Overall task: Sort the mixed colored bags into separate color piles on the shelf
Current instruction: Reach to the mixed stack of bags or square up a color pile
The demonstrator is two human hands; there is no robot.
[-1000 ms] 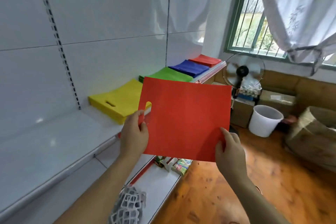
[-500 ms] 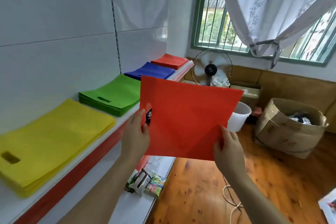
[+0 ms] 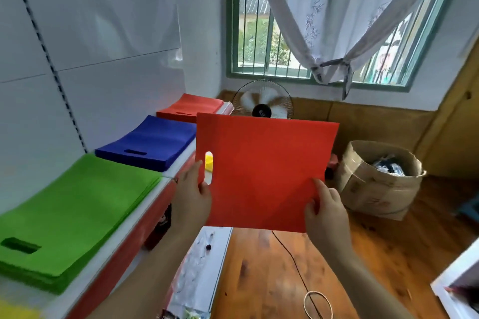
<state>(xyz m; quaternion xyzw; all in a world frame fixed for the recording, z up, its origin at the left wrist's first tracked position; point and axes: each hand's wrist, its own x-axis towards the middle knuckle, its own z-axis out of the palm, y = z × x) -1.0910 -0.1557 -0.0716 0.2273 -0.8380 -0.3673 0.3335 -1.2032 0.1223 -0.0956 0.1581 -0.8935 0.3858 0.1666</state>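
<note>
I hold a flat red bag (image 3: 264, 171) upright in front of me, beside the shelf (image 3: 121, 235). My left hand (image 3: 191, 199) pinches its left edge by the handle slot. My right hand (image 3: 326, 210) pinches its lower right corner. On the shelf lie separate piles: a green pile (image 3: 70, 215) nearest, a blue pile (image 3: 150, 142) beyond it, and a red pile (image 3: 191, 109) at the far end. A corner of yellow pile (image 3: 13, 312) shows at the bottom left.
A floor fan (image 3: 261, 106) stands past the shelf's end under the window. An open cardboard box (image 3: 378, 179) sits on the wooden floor at right. A cable and a loop of cord (image 3: 316, 303) lie on the floor. A lower shelf (image 3: 202, 267) juts out below.
The view has moved along the shelf toward the window; the yellow pile slid almost out of frame and the blue and red piles came closer. Both hands keep the same hold on the red bag.
</note>
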